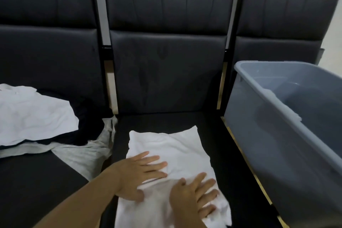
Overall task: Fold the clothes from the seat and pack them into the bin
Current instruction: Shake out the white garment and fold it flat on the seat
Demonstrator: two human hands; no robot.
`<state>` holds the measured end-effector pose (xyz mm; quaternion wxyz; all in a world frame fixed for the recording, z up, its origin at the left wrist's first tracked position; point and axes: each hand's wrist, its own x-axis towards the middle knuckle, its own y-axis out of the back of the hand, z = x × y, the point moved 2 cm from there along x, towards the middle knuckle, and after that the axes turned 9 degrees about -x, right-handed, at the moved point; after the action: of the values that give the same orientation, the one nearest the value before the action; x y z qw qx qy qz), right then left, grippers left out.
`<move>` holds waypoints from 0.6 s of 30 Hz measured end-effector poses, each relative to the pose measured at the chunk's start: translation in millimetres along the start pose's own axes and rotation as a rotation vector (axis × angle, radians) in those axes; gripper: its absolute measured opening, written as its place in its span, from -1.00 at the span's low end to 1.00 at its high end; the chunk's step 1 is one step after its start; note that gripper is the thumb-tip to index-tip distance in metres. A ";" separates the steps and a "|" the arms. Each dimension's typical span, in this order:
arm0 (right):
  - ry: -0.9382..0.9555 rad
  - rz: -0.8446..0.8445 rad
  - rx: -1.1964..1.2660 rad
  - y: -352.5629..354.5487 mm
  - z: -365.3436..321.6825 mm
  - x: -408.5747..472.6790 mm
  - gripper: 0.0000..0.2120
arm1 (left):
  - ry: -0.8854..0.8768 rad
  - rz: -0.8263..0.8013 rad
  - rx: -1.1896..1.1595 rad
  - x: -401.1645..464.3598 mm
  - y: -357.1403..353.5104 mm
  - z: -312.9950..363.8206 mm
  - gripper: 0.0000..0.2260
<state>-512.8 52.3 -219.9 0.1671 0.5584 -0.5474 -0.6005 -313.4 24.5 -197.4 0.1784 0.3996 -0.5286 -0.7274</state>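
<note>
While both hands lay flat, fingers straight, gripping nothing, the left hand (142, 174) and right hand (192, 198) pressed the white garment (177, 150) at lower centre; the grey bin (288, 116) stood at right.

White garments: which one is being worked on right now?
The white garment on the middle seat, with the left hand and right hand flat on it. The other white garment lies untouched on the left seat's pile.

white garment (172, 146) folded flat on middle seat (212, 135), grey bin (277, 146) right, unfolded pile (37, 116) left
</note>
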 end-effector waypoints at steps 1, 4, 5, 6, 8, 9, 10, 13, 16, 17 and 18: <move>-0.065 0.002 0.019 2.2 -5.4 -4.4 -0.26 | 0.009 -0.014 0.002 1.5 2.2 2.2 -0.21; -0.135 -0.055 0.028 11.8 -18.7 -11.6 -0.23 | 0.051 0.058 -0.109 -0.9 5.6 15.2 -0.22; -0.118 -0.073 0.028 13.6 -20.0 -8.2 -0.23 | 0.085 0.101 -0.182 -3.8 3.9 20.0 -0.23; -0.089 -0.092 0.033 17.8 -16.7 -4.0 -0.23 | 0.136 0.165 -0.274 -6.4 2.2 26.2 -0.25; -0.007 -0.126 0.014 34.5 -6.0 5.3 -0.23 | 0.352 0.398 -0.443 -10.5 -5.5 37.1 -0.34; 0.036 -0.098 -0.013 45.2 -1.5 10.8 -0.23 | 0.522 0.508 -0.493 -14.3 -6.9 41.8 -0.40; 0.079 -0.038 -0.056 55.1 3.0 17.9 -0.23 | 0.715 0.594 -0.519 -18.0 -7.3 43.9 -0.47; 0.136 0.121 -0.181 80.5 20.4 36.9 -0.25 | 1.118 0.686 -0.697 -25.5 -2.2 38.1 -0.49; 0.124 0.087 -0.286 92.3 34.6 55.1 -0.13 | 1.196 0.612 -0.916 -28.8 -2.1 35.5 -0.33; 0.120 0.048 -0.281 94.7 36.3 57.4 -0.09 | 1.197 0.607 -0.910 -31.3 -3.3 37.3 -0.29; 0.124 0.013 -0.265 96.7 36.2 57.9 -0.07 | 1.220 0.600 -0.884 -32.1 -7.4 39.1 -0.26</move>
<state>-601.9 -10.9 -174.6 0.2768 0.5639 -0.4555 -0.6309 -322.6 73.7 -186.8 0.7643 0.4596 -0.0866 -0.4440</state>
